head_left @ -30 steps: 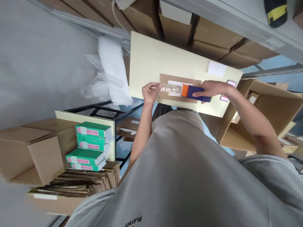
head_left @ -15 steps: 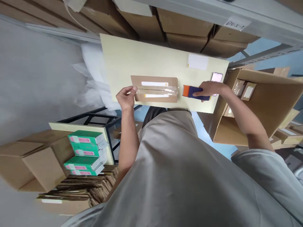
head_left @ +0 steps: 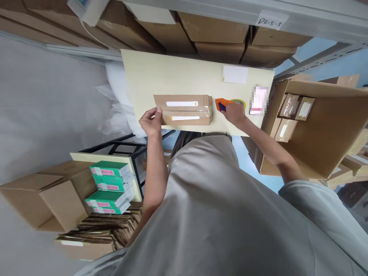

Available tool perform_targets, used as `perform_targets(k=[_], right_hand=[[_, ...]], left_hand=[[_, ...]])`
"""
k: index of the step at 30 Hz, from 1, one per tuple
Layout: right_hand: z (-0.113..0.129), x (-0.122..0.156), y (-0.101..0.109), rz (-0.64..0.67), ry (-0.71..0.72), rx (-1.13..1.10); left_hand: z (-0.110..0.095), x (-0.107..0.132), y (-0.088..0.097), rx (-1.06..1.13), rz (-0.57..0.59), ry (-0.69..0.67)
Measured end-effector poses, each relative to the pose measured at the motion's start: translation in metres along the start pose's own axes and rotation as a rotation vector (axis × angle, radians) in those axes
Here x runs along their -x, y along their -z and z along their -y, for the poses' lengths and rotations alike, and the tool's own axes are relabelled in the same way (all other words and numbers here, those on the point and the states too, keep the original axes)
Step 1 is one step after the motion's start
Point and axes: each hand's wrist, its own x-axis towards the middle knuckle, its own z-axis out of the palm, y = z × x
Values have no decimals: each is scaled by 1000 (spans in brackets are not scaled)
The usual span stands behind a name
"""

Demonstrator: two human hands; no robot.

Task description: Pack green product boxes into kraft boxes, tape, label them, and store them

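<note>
On the cream tabletop (head_left: 158, 73), a brown cardboard carton (head_left: 184, 111) lay near the front edge, two white labels on its upper face and clear tape along the seam between them. The left hand (head_left: 151, 122) was at the carton's left end, thumb and fingers pinching it by the seam. The right hand (head_left: 234, 114) had its fingers wrapped around an orange and dark tape dispenser (head_left: 224, 102), just beyond the carton's right end. A phone (head_left: 259, 100) lay farther right, a white card (head_left: 235, 74) toward the far edge. At right stood a large open box (head_left: 324, 130) containing smaller cartons (head_left: 287, 105).
</note>
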Motion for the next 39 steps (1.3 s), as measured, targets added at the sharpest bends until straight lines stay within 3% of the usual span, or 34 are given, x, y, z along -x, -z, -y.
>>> perform_targets(k=[4, 10, 14, 18, 22, 25, 29, 33, 39], right_hand=[[-15, -3, -38, -202, -108, -6], [-17, -2, -82, -324, -145, 5], [-10, -2, -100, -378, -200, 25], [10, 13, -96, -474, -283, -16], [56, 41, -80, -556, -284, -67], [100, 50, -76, -483, -254, -161], [141, 37, -83, -414, -405, -210], [156, 24, -87, -462, -551, -186], [157, 35, -93, -570, -495, -227]], left_hand=[[4, -3, 0, 25, 21, -8], [0, -7, 3, 34, 43, 1], [-3, -6, 7, 4, 78, 0], [1, -8, 11, 47, 151, -8], [7, -8, 17, 107, 261, 3], [8, -5, 21, 102, 415, -64], [6, -1, 18, 7, 519, -150], [5, -6, 7, -40, 553, -101], [10, -27, 6, 25, 666, -176]])
